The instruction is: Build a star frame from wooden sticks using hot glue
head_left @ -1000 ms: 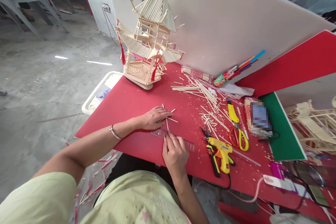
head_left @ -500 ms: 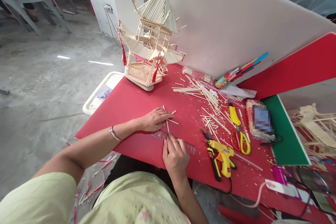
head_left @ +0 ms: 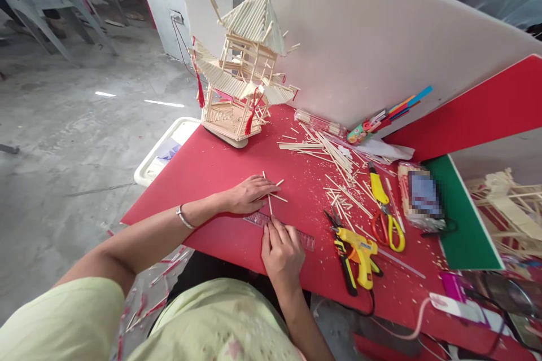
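Thin wooden sticks (head_left: 278,197) lie crossed in a star shape on the red tabletop. My left hand (head_left: 250,193), with a bracelet at its wrist, holds the crossed sticks near their meeting point, its fingers reaching over them and partly hiding them. Closer to my body, my right hand (head_left: 283,249) is closed, with its fingertips on the lower end of one stick. A clear ruler (head_left: 305,240) lies under that hand, its middle covered.
A stick-built pagoda model (head_left: 237,84) with red tassels stands at the back left. To the right lie loose sticks (head_left: 339,158), a yellow glue gun (head_left: 359,252), pliers (head_left: 347,265), red-and-yellow scissors (head_left: 389,228) and a yellow-handled cutter (head_left: 378,185). A white tray (head_left: 141,169) sits beyond the left edge.
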The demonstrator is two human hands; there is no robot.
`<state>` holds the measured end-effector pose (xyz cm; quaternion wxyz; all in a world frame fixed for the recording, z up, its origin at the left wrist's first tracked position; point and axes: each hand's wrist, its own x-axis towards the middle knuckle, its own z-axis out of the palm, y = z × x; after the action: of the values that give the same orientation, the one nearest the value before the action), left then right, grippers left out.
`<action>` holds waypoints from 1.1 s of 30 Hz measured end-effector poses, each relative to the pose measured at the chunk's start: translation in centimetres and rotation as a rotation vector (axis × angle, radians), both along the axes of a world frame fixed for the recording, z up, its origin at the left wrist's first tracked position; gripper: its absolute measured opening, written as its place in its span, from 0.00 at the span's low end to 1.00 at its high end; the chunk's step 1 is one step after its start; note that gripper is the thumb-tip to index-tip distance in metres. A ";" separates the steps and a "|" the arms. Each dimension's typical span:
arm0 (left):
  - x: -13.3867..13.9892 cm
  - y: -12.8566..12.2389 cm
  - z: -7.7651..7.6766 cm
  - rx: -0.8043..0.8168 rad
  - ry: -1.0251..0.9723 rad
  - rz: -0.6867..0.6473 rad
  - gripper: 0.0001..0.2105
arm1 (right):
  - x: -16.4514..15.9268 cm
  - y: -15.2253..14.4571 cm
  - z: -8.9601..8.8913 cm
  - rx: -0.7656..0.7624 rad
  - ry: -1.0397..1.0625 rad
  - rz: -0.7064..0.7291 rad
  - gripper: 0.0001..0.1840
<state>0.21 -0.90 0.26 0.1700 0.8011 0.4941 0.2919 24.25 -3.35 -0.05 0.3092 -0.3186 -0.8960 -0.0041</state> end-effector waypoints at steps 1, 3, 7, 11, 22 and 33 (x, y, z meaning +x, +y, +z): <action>0.0 0.0 0.0 0.000 -0.001 0.001 0.23 | 0.0 0.0 0.0 -0.001 -0.002 -0.001 0.10; 0.0 0.0 -0.1 -0.001 -0.002 0.004 0.24 | 0.0 0.0 0.0 -0.002 -0.005 -0.003 0.10; -0.1 0.0 -0.1 0.003 -0.002 0.004 0.24 | 0.0 0.0 -0.1 -0.009 -0.008 -0.006 0.11; 0.0 -0.1 0.1 -0.002 -0.005 0.011 0.24 | 0.0 0.0 -0.1 -0.014 -0.010 0.002 0.11; -0.1 -0.1 0.0 -0.005 -0.019 0.005 0.24 | -0.2 -0.1 0.5 -0.036 -0.028 -0.012 0.11; -0.3 0.3 0.3 -0.031 -0.003 -0.026 0.24 | -0.1 -0.2 0.4 -0.056 -0.061 -0.058 0.10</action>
<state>-0.10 -0.60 0.54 0.1866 0.8043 0.4879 0.2831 24.11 -3.50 0.31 0.2725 -0.3528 -0.8951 0.0024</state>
